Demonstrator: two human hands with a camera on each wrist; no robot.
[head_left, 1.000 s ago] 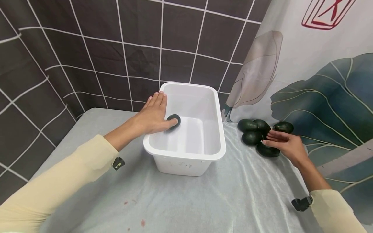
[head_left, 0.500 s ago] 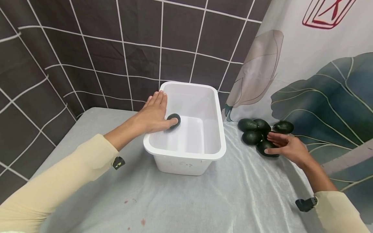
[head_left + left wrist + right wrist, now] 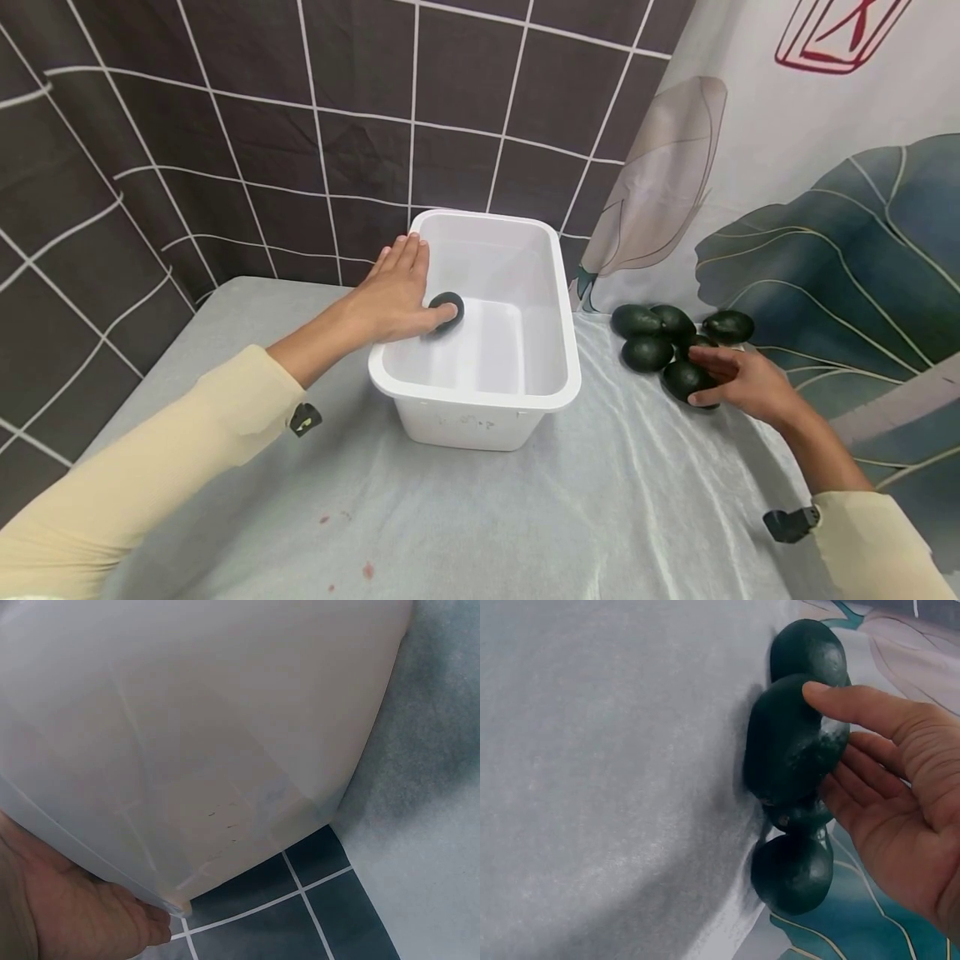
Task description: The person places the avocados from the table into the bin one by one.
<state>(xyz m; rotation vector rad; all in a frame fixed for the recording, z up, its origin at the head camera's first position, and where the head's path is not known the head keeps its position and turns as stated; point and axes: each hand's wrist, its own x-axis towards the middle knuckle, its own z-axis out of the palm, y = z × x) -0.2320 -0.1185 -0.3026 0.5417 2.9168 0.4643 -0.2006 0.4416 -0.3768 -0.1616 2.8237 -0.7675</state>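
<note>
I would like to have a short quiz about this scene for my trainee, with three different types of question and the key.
1. Multiple choice: what is between the thumb and fingers of the right-hand grip?
A) a sleeve
B) a dark green fruit
C) a wristband

2. Fill the gap: in the head view, the left-hand grip is at the ____ side of the white tub.

3. True or false: no fruit shows inside the tub.

Key
1. B
2. left
3. False; one fruit shows there, partly covered.
</note>
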